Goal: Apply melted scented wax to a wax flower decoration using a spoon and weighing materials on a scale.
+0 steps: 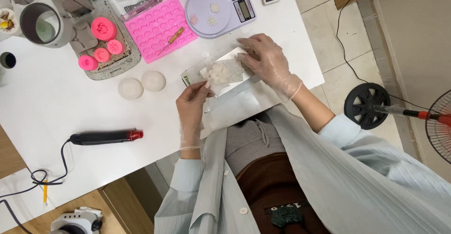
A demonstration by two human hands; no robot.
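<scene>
The small clear bag [224,73] holding white flower-shaped pieces is handled over a flat clear sheet [235,97] at the table's near edge. For a clean result, the bag is best kept flat against the sheet and supported from both ends, so that the pieces are not crushed or spilled. Pressure is best applied at the bag's edges only, never on the cluster of pieces.

The left hand [191,109], gloved, is closed on the bag's lower-left corner in a thumb-and-finger pinch, at 8 o'clock from the pieces. The right hand [264,58], also gloved, lies with fingers spread and bent on the bag's right end, at 2 o'clock from the pieces; whether it grips or merely presses cannot be told from this view.

The bag appears thin, transparent and slightly crumpled. The pieces inside are small, white and bunched together near its left half.

At 11 o'clock from the bag lies a pink silicone mould tray [157,27]. At 12 o'clock stands a pale purple kitchen scale [221,6], with a few white pieces on its platform. Two white balls [142,84] rest at 9 o'clock.
</scene>
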